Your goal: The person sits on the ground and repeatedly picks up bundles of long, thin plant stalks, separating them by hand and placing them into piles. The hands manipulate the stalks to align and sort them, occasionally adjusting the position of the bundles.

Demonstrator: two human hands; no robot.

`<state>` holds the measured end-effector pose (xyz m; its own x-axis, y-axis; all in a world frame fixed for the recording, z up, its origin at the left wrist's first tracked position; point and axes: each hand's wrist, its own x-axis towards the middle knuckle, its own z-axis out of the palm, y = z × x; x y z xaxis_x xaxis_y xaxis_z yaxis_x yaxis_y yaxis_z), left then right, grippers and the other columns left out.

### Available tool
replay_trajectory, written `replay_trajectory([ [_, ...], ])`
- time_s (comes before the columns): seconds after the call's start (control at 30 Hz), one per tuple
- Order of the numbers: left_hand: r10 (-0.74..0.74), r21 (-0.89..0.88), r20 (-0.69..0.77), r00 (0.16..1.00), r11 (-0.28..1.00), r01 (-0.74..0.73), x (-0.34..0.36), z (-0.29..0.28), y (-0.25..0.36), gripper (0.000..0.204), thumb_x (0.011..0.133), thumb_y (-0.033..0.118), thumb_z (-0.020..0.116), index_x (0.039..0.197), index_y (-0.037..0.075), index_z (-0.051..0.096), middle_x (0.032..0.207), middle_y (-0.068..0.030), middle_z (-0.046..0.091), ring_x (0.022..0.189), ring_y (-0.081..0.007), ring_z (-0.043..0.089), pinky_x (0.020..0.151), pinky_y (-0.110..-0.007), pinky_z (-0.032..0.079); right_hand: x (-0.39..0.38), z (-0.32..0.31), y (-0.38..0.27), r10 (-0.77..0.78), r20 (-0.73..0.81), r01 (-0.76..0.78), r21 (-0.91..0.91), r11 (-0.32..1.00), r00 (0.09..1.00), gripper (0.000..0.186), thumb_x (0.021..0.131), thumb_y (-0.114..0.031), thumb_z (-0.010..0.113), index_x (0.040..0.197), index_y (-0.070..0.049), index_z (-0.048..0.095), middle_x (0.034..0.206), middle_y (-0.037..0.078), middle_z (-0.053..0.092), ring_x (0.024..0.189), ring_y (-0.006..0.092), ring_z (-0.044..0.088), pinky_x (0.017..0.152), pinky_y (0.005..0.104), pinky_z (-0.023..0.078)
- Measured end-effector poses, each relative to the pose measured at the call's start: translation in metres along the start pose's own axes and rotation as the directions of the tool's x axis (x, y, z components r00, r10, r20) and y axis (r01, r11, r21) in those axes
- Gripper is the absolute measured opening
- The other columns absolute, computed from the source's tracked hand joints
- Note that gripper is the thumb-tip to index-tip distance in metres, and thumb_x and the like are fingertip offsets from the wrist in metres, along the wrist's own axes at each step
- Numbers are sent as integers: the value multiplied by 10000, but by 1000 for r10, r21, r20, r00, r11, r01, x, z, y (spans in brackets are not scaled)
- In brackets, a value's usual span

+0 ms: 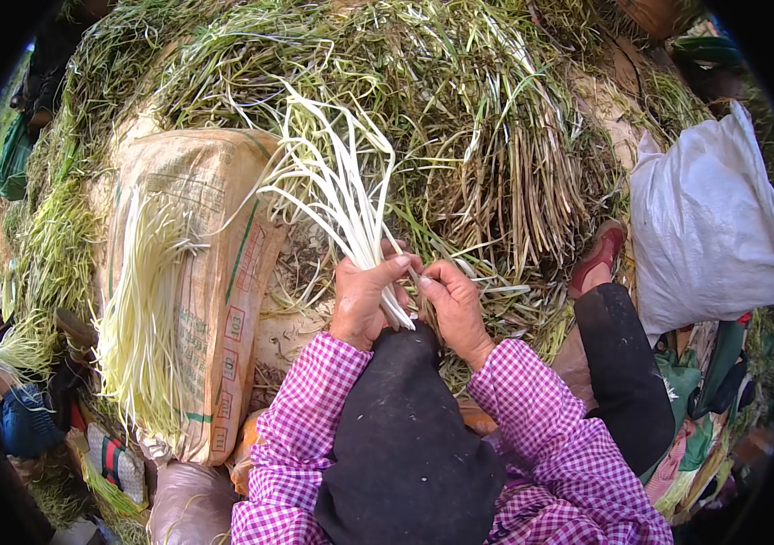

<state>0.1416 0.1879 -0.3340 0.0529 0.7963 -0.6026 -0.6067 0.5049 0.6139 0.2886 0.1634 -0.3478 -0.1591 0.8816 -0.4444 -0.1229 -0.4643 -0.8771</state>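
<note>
My left hand (364,295) is closed round a bunch of white blanched chives (350,195). Their long leaves fan out up and to the left, and the cut-looking lower ends poke out below my fist, above my dark-clad knee. Close beside it, my right hand (453,304) pinches a thin brownish stalk (415,275) between thumb and forefinger. This stalk runs up against the bunch, and the fingertips of both hands almost meet. To the left, a heap of pale yellow-white chives (143,318) lies lengthwise on a printed woven sack (237,300).
A large mound of green leaves and brown-stemmed stalks (514,173) spreads ahead of me. At the right stands a stuffed white sack (709,218), near a red shoe (598,259). Another person's blue sleeve (28,422) shows at far left, beside more pale stalks (28,350).
</note>
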Motion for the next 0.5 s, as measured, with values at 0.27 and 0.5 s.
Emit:
replay_trajectory([
  [0.27, 165, -148, -30, 986, 975, -168, 2, -2, 13, 198, 857, -44, 554, 1050, -41, 510, 862, -165, 625, 735, -255, 669, 547, -312, 589, -7, -30, 28, 0, -121, -34, -279, 960, 993, 109, 935, -110, 491, 852, -42, 513, 640, -14, 477, 528, 68, 452, 475, 232, 372],
  [0.5, 253, -191, -114, 961, 944, -271, 12, -22, 33, 198, 856, -32, 571, 1045, -10, 515, 842, -159, 608, 717, -268, 658, 526, -302, 557, -12, -89, 75, -119, -117, -18, -783, 622, 986, 101, 894, -89, 509, 889, 13, 508, 675, 208, 571, 613, 352, 569, 590, 445, 431],
])
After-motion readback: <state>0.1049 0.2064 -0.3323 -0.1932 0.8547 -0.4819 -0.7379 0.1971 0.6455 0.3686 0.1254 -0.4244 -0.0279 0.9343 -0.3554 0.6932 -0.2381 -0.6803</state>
